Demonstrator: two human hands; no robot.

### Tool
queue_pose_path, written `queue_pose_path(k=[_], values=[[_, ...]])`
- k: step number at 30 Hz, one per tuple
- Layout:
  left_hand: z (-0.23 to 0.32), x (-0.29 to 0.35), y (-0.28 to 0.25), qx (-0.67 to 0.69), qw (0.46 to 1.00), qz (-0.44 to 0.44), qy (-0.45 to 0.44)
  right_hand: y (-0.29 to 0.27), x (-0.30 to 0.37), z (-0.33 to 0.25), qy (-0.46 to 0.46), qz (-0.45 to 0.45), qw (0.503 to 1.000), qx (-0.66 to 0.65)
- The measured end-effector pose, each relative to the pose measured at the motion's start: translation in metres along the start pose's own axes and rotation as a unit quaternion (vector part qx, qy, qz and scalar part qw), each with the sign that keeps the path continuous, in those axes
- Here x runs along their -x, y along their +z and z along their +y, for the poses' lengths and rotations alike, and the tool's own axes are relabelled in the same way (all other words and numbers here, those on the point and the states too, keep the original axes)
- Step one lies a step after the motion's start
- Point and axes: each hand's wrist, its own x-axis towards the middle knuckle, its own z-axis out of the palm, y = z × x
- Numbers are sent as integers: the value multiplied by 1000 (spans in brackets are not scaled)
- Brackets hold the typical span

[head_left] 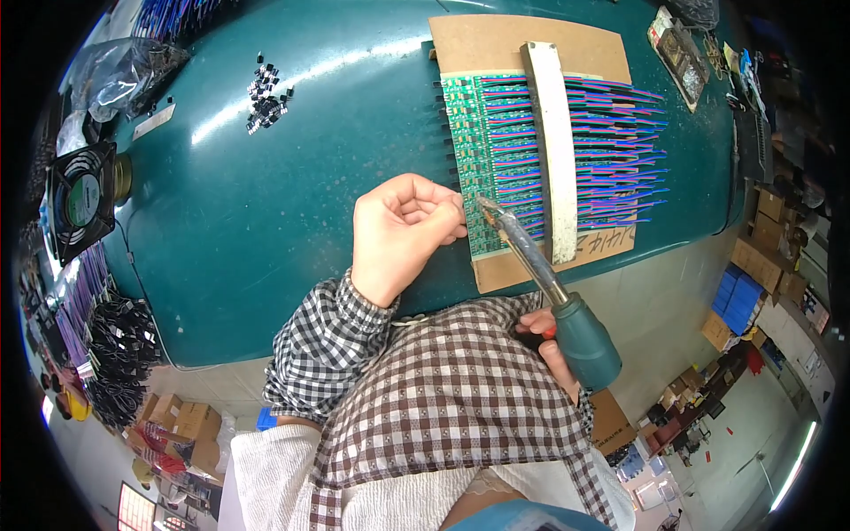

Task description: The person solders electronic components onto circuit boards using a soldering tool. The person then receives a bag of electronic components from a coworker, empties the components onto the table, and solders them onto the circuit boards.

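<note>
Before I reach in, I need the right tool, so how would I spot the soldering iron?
On the green table, find the cardboard bearing green boards and wires. The iron slants from the right hand, its tip over the boards. Unlike the white bar lying across the wires, it has a slim metal shaft and a thick dark green handle.

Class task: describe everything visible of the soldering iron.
The soldering iron has a thick, dark green, plastic-looking handle and a straight, metallic shaft, discoloured brownish near its narrower tip. The right hand, partly hidden behind the handle, holds it. It slants up and leftward across the picture, with the tip at the row of green circuit boards; whether it touches them cannot be told.
</note>
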Motion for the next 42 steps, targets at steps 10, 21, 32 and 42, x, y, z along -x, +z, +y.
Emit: queue_pose_path(k=[10, 21, 32, 42], values=[[2, -2, -2, -40, 999, -4, 13, 6, -10, -6, -16, -17, 998, -63], [37, 12, -43, -179, 941, 151, 243, -9, -42, -10, -126, 6, 979, -163], [69, -51, -80, -530, 709, 301, 356, -13, -56, -12, -130, -37, 968, -210], [55, 32, -4, -80, 979, -56, 180, 13, -48, -36, -99, -20, 983, -153]])
